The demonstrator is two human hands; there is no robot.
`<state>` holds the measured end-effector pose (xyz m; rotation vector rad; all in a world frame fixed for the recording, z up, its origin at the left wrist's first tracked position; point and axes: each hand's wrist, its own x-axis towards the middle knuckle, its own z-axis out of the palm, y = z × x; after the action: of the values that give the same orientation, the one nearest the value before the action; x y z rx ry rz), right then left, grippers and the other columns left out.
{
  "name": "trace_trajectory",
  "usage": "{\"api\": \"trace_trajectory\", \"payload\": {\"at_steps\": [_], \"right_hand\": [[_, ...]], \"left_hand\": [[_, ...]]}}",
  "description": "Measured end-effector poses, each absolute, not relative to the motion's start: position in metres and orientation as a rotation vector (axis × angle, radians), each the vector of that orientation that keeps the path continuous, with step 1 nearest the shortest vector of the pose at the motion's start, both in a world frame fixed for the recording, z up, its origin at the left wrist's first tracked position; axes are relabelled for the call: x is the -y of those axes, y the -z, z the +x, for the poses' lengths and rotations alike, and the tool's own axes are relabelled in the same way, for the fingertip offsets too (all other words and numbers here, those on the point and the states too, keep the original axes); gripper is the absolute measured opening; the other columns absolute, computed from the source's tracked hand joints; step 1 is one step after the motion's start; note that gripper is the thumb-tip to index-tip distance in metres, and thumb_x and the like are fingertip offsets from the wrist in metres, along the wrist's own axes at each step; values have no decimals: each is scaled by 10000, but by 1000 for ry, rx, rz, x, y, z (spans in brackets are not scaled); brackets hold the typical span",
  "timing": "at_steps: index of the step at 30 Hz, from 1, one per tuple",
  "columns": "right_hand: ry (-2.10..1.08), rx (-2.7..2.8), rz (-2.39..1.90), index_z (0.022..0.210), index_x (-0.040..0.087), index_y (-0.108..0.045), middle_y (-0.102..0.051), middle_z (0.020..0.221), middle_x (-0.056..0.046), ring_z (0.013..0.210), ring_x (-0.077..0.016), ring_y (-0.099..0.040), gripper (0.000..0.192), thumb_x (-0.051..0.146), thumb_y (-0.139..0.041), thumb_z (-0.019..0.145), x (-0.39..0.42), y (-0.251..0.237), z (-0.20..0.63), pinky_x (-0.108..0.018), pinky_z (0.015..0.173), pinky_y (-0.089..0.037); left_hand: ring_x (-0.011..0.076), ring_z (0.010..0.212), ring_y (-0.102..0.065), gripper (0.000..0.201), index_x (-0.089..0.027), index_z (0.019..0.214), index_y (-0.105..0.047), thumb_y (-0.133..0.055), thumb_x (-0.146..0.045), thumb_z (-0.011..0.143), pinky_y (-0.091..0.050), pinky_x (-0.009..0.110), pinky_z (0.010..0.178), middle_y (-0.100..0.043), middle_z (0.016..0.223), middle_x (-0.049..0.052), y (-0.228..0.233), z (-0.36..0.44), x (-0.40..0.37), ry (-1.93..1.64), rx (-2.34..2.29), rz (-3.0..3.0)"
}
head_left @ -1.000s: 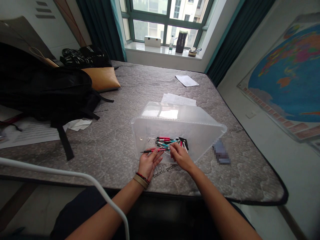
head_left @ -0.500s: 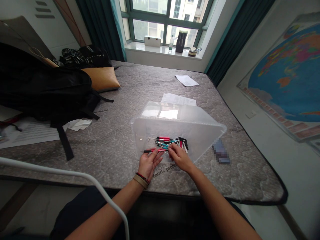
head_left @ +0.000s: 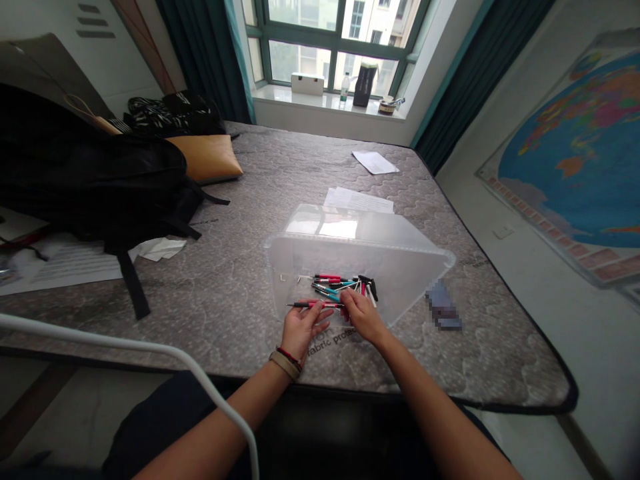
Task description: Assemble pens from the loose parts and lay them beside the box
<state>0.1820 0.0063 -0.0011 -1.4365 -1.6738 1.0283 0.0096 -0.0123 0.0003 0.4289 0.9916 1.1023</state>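
Pen assembly — my left hand (head_left: 301, 327) and right hand (head_left: 361, 315) pinch one red pen (head_left: 316, 305) at the mattress's (head_left: 240, 293) near edge; next, align parts.

Bare quilted mattress (head_left: 280, 167) — clear bin (head_left: 400, 260), backpack (head_left: 100, 180), papers (head_left: 357, 199)

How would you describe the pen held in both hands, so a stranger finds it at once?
On the grey mattress lies a clear plastic box on its side. At its open mouth, the left hand and right hand hold one pen, apart from the pile behind.
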Motion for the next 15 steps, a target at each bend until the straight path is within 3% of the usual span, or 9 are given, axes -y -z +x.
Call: {"api": "trace_trajectory", "payload": {"at_steps": [4,9,15], "right_hand": [[-1065,1478,-1408,789,205,-612,-568,614,7,532,-133,-512,497,611,-372,946,-10,4,185,-244,510,-393],[-1174,881,-1214,817,196,-650,-638,724,-42,646,-163,-592,567,720,-435,857,-15,4,180,-241,512,-444],[-1466,737,-1068,822,199,-650,-671,788,-76,683,-192,-627,665,793,-352,827,-11,-2,161,-278,563,-482]], "left_hand": [[269,901,-729,386,-154,970,-573,-805,-325,713,-595,265,640,-735,1017,137,0,12,13,-1079,-995,470],[268,950,-718,388,-144,969,-580,-808,-326,712,-597,260,681,-735,1037,148,-3,16,20,-1036,-951,463],[260,882,-732,406,-143,956,-561,-807,-353,710,-601,268,661,-741,983,144,-3,20,29,-963,-952,476]]}}
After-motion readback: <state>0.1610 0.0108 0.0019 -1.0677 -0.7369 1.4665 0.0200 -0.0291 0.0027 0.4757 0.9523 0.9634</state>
